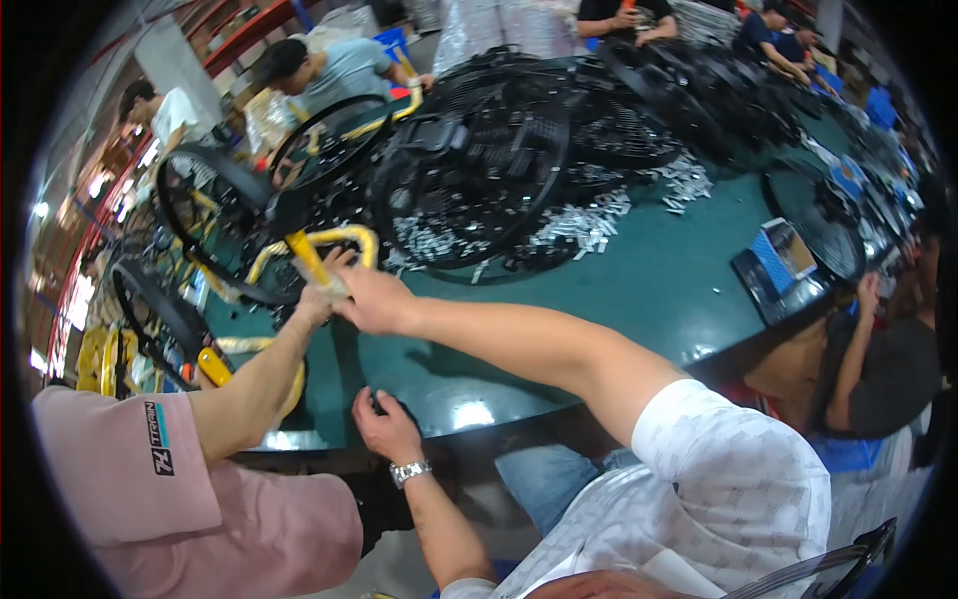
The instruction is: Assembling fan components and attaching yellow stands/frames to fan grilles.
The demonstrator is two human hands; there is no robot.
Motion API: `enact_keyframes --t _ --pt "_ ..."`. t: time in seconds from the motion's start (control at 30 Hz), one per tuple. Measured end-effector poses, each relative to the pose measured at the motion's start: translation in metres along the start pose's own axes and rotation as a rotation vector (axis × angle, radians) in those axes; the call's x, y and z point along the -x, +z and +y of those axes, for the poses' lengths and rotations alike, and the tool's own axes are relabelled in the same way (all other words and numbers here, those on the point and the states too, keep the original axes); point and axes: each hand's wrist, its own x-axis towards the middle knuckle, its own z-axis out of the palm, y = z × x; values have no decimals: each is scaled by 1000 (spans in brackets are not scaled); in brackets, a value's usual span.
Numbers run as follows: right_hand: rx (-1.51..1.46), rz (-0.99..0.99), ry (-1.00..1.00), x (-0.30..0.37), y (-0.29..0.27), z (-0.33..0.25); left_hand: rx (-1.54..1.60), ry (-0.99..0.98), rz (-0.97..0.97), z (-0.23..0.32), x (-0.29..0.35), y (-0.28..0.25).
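Observation:
My right hand point(374, 298) reaches far to the left, its fingers closed around the lower end of a yellow tube point(306, 258). Clear wrapping seems to cover the tube where I grip it. A black fitting point(287, 212) sits at the tube's top, beside a large black ring point(180, 225). A co-worker's hand point(315, 304) in the same spot touches or holds the tube too. Another bent yellow tube point(361, 238) lies just behind my fingers. My left hand point(387, 427), with a metal watch at its wrist, hovers at the table's near edge, fingers loosely curled and apart, nothing visible in it.
A pile of black round grilles point(479, 170) and small silvery pieces point(584, 225) covers the far part of the green table point(489, 349). At right stands a blue box point(781, 252) by a round black grille point(818, 225). A pink-shirted co-worker point(130, 459) is close on my left; others surround the table.

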Motion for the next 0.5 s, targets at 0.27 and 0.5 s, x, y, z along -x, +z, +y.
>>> enact_keyframes --t 0.27,0.5 --pt "-28 -14 47 260 -175 52 16 165 -19 -15 5 2" --pt "-3 636 477 448 -271 67 -105 49 18 3 -6 36"
